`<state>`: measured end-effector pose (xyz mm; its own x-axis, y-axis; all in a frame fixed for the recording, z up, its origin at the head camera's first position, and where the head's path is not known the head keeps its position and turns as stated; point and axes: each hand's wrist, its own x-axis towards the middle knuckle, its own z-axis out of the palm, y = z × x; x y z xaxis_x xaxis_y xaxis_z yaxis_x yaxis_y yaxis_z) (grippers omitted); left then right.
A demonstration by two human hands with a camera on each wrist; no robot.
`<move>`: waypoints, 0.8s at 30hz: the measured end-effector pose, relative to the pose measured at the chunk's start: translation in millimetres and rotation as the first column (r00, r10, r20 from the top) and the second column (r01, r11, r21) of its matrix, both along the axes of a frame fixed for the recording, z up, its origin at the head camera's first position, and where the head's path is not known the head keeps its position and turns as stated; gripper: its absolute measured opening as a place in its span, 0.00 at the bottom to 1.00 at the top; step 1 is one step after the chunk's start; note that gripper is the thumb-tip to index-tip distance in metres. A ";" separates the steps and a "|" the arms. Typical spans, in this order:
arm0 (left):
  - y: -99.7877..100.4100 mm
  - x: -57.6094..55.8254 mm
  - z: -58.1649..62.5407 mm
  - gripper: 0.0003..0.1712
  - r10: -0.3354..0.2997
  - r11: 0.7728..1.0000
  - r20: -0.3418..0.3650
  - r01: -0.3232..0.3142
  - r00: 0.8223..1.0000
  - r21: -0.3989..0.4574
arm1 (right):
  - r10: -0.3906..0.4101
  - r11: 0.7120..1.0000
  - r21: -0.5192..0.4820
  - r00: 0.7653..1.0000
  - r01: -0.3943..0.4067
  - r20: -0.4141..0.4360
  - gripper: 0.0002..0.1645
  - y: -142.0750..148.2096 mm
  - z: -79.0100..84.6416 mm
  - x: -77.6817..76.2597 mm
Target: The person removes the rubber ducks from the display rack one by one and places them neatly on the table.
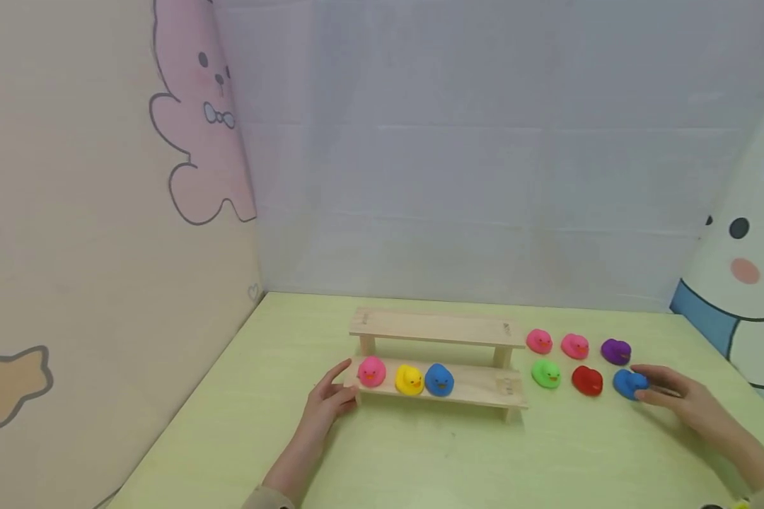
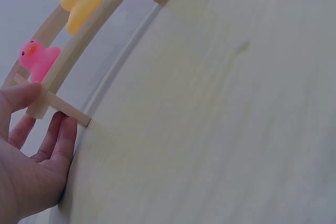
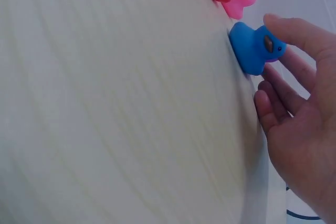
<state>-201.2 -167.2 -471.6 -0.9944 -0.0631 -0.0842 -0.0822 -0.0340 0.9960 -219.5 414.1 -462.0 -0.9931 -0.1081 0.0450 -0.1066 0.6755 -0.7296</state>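
Observation:
At the left end of a two-step wooden shelf, my left hand holds the lower board, its thumb at the front corner and other fingers beside the leg. On that lower step sit a pink rubber duck, a yellow rubber duck and a blue rubber duck. Over on the right, my right hand pinches another blue rubber duck by its head, thumb on one side and fingers on the other. This duck stands on the table surface.
Beside the shelf's right end stand two pink ducks, a purple duck, a green duck and a red duck. The upper board rises behind the lower one. Cartoon-printed walls enclose the pale green table.

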 end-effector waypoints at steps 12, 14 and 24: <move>1.0 -1.9 5.1 0.33 0.006 1.000 0.007 -0.006 1.000 0.002 | -0.038 0.999 0.020 0.948 0.046 -0.316 0.27 -39.3 41.9 6.2; 0.4 -3.6 6.0 0.33 0.007 1.000 0.015 -0.007 1.000 0.013 | -0.027 0.999 0.019 0.947 0.035 -0.321 0.26 -55.0 50.9 6.9; -13.3 -14.5 4.7 0.37 -0.119 0.992 -0.022 0.119 0.993 0.043 | 0.040 0.999 0.018 0.932 -0.036 -0.360 0.24 -127.9 73.6 2.7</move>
